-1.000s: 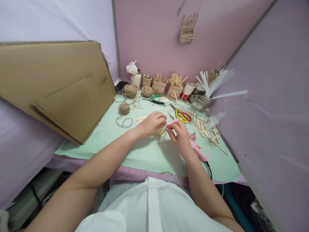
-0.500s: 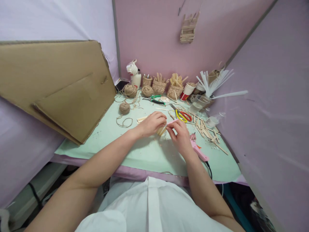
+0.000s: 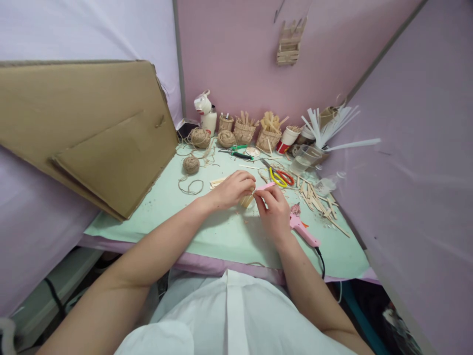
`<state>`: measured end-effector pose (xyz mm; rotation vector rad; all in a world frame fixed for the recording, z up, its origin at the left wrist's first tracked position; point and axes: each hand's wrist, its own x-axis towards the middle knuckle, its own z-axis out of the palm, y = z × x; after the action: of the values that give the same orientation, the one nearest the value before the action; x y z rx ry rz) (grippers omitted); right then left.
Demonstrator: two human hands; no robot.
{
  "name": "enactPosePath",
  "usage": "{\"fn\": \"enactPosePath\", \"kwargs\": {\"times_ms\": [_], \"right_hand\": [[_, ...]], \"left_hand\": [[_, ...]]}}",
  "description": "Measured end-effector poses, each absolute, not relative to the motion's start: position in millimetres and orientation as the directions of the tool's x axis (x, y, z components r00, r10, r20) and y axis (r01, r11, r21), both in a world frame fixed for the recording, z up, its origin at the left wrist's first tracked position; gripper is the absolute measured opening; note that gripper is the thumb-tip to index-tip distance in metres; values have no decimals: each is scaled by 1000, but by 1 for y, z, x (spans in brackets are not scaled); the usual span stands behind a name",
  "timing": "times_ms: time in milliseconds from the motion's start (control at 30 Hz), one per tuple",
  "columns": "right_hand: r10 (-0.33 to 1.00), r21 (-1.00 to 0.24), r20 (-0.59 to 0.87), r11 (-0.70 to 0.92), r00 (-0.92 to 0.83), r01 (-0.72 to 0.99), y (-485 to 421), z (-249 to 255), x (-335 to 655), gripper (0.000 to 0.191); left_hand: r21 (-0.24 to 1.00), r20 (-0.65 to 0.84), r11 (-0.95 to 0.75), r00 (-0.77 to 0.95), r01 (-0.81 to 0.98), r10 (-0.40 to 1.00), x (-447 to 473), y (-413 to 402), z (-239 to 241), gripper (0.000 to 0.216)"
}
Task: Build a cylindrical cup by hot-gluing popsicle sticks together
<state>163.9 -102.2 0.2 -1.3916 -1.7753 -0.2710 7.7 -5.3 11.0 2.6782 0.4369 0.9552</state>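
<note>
Over the middle of the table, my left hand (image 3: pixel 236 189) curls its fingers around the top of a small piece made of pale wooden sticks (image 3: pixel 247 201). My right hand (image 3: pixel 274 209) meets it from the right, thumb and forefinger pinched at the edge of that piece. What the pinch holds is too small to tell. Behind the right fingers a pink strip (image 3: pixel 266 186) shows. A pink glue gun (image 3: pixel 306 231) lies right of my right hand, its black cord running off the front. Several flat sticks (image 3: pixel 217 183) lie just behind my left hand.
Scissors (image 3: pixel 278 176), green-handled pliers (image 3: pixel 242 155) and a scatter of loose sticks (image 3: pixel 316 199) lie beyond my hands. Twine balls (image 3: pixel 191 165) are at left, stick-filled baskets (image 3: pixel 269 138) at the back. A large cardboard sheet (image 3: pixel 111 138) leans left; a clear cup (image 3: pixel 305 159) stands right.
My right hand has shifted very slightly left and its wrist has turned a little, uncovering more of the glue gun. My left hand stays in place.
</note>
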Motion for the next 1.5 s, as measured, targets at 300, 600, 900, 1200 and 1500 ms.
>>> {"fn": "enactPosePath", "kwargs": {"times_ms": [300, 600, 900, 1200, 1500], "right_hand": [[643, -269, 766, 305, 11, 914, -103, -5, 159, 17], [580, -208, 814, 304, -7, 930, -105, -8, 159, 17], [591, -204, 806, 295, -11, 933, -110, -13, 161, 26], [597, -170, 802, 272, -28, 947, -110, -15, 162, 28], [581, -133, 814, 218, -19, 967, -109, -14, 161, 25]], "left_hand": [[331, 554, -923, 752, 196, 358, 6, -8, 14, 8], [327, 599, -922, 710, 205, 370, 11, -13, 12, 6], [315, 612, -929, 706, 195, 356, 10, -13, 11, 7], [312, 606, -928, 710, 203, 359, 10, -14, 12, 6], [305, 614, -930, 704, 204, 356, 11, -13, 10, 6]]}}
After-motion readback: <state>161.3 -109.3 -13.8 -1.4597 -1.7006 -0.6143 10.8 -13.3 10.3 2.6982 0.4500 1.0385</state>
